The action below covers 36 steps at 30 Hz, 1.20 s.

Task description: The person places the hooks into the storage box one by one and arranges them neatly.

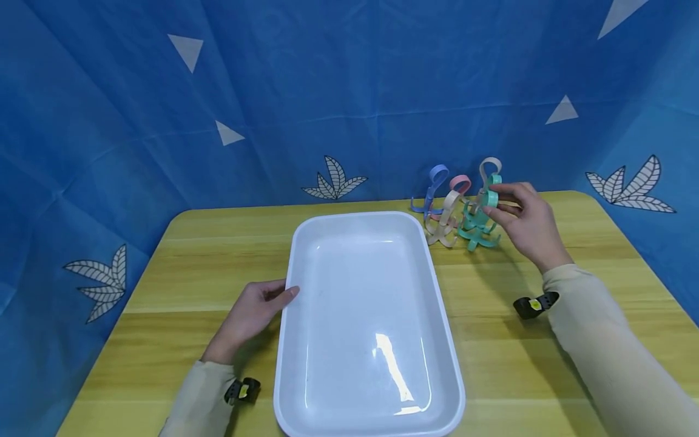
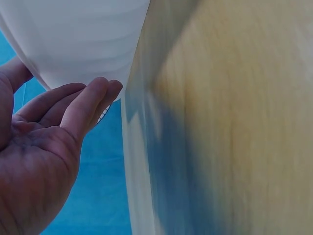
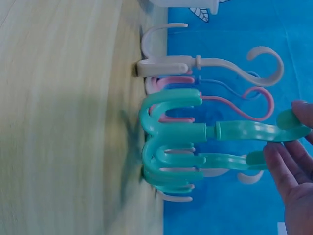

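Note:
A white rectangular tray (image 1: 357, 216) lies flat on the wooden table. My left hand (image 1: 251, 318) holds its left side, thumb over the rim and fingers against the outer wall. At the table's far right, my right hand (image 1: 531, 226) pinches the curled top of a green multi-prong hanging hook (image 3: 178, 131), whose prongs point down at the tabletop. Just behind stands a second green hook (image 3: 222, 160). Around them stand a blue hook (image 1: 429, 197), a pink hook (image 1: 461, 180), a beige hook (image 1: 449, 207) and another beige one, partly hidden behind the green pair.
The wooden table (image 1: 218, 261) ends at a blue cloth backdrop (image 1: 284, 79) with leaf and triangle prints. The hooks crowd together close to the tray's far right corner. Bare tabletop shows on both sides of the tray.

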Motion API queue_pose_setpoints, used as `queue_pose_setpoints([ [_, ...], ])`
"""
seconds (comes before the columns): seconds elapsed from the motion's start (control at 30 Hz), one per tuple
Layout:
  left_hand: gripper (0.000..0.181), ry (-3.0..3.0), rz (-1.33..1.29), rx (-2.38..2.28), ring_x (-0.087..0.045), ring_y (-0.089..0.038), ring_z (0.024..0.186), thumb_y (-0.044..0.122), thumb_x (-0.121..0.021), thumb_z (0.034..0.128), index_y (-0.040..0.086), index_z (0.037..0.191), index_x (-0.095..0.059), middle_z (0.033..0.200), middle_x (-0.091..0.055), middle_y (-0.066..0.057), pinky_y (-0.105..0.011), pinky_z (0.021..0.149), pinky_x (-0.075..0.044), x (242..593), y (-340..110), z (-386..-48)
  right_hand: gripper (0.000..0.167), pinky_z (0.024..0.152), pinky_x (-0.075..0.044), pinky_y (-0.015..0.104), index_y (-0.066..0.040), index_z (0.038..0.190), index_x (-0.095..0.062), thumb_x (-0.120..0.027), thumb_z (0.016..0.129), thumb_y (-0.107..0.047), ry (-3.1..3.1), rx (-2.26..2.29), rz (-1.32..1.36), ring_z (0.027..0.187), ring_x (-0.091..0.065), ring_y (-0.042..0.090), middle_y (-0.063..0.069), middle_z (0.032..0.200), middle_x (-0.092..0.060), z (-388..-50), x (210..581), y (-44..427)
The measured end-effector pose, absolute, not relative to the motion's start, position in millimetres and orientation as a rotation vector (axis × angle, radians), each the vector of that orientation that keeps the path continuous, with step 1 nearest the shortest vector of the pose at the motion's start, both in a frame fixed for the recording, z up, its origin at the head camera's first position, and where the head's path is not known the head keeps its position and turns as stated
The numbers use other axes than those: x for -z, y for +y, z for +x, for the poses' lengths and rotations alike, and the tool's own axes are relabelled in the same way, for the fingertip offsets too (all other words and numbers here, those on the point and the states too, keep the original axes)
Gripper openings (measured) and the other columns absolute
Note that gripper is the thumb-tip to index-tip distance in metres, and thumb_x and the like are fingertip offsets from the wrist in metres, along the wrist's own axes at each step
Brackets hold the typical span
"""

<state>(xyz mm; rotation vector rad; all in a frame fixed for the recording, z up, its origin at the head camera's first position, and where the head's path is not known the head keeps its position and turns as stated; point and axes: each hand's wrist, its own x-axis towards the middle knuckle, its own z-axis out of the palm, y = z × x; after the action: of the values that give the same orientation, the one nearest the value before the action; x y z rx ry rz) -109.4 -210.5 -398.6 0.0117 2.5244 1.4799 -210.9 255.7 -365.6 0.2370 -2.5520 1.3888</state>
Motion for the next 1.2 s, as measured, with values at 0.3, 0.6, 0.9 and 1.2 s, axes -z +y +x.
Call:
queue_pose_setpoints([
  [0.3,0.049,2.513,0.04,-1.486,-0.064,-0.021,0.104,0.038,-0.063,0.0976,0.001,0.129,-0.063,0.114,-0.068,-0.009,-0.039,0.088,-0.051,398,-212,-111,0.042,0.095,-0.045,0.02,-0.003,0.135,-0.056,-0.066,0.096,-0.016,-2.474,-1.355,0.232,0.117,-0.052,0.019,0.005,0.124,-0.045,-198,353,257],
  [0.6,0.047,2.513,0.039,-1.469,-0.064,-0.021,0.104,0.036,-0.062,0.0985,0.0,0.129,-0.063,0.115,-0.068,-0.009,-0.04,0.09,-0.05,398,-212,-111,0.041,0.093,-0.045,0.018,0.001,0.132,-0.057,-0.068,0.094,-0.012,-2.408,-1.342,0.222,0.116,-0.052,0.014,0.001,0.121,-0.045,-184,339,256],
  [0.9,0.05,2.513,0.054,-1.435,-0.064,-0.02,0.104,0.039,-0.062,0.0979,0.001,0.13,-0.062,0.115,-0.068,-0.009,-0.041,0.09,-0.05,397,-213,-111,0.039,0.091,-0.045,0.016,0.0,0.13,-0.058,-0.068,0.093,-0.006,-2.37,-1.376,0.257,0.111,-0.053,0.009,-0.003,0.12,-0.046,-173,320,252],
  [1.2,0.057,2.528,0.125,-1.414,-0.065,-0.02,0.101,0.046,-0.06,0.0969,0.0,0.13,-0.062,0.113,-0.069,-0.009,-0.04,0.089,-0.051,394,-216,-111,0.041,0.092,-0.044,0.016,-0.002,0.128,-0.061,-0.069,0.089,0.004,-2.317,-1.35,0.452,0.11,-0.054,0.014,0.001,0.121,-0.051,-157,297,229],
])
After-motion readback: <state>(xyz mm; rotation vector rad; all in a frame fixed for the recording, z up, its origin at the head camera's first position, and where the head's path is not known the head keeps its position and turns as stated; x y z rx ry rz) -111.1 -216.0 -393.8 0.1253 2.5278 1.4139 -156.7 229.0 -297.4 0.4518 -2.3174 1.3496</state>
